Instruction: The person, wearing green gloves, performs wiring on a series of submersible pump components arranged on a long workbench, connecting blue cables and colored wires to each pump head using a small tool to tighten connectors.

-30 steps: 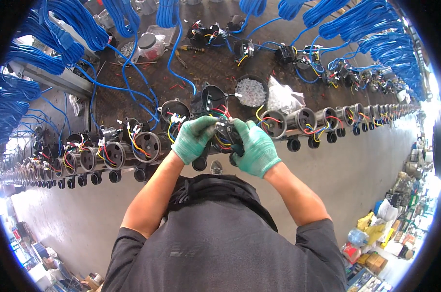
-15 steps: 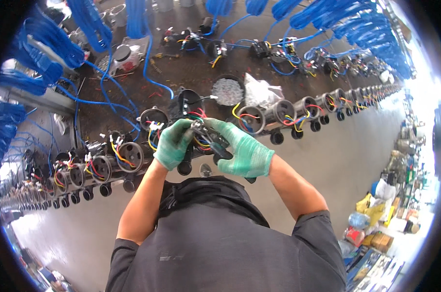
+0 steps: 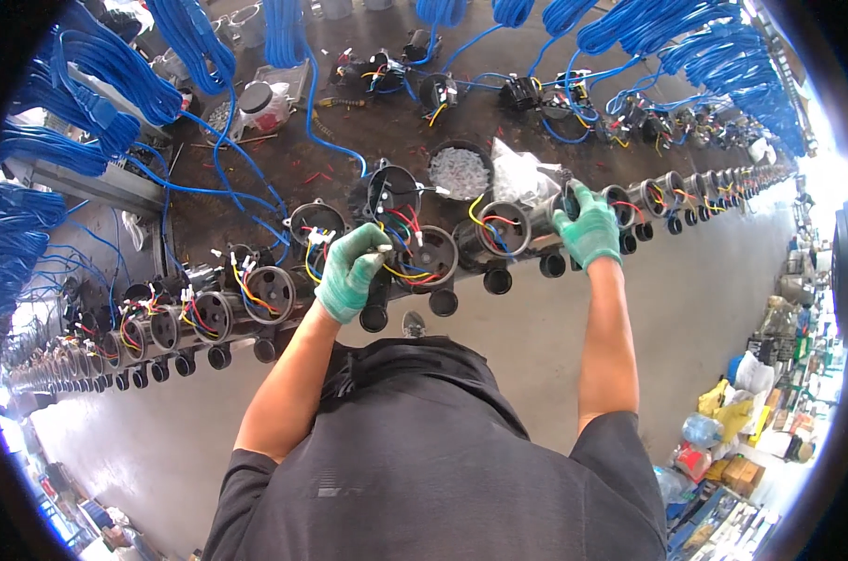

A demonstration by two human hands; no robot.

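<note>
My left hand [image 3: 349, 273], in a green glove, is closed in a pinch. A small pale bit shows at its fingertips, too small to name. Just right of it stands a dark round motor housing [image 3: 454, 252] with red, yellow and blue wires; behind it is an open black cup-shaped part [image 3: 392, 187] with red wires. My right hand [image 3: 590, 229], also gloved, reaches over a tubular housing further right, its thumb and fingers curled around something dark at the tube's mouth. The glove hides most of that thing. The pliers seen earlier cannot be made out.
Wired housings [image 3: 508, 227] line the bench's near edge on both sides. Behind them are a bowl of clear small caps [image 3: 459, 171], a white plastic bag [image 3: 519, 176] and a lidded jar [image 3: 263, 106]. Blue cable coils [image 3: 209, 47] hang above, with cables trailing onto the bench [image 3: 349, 122].
My hands have separated. The right one went from the wired housing in front of me, with dark-handled pliers, to a tube further right. The left stayed near, still pinching.
</note>
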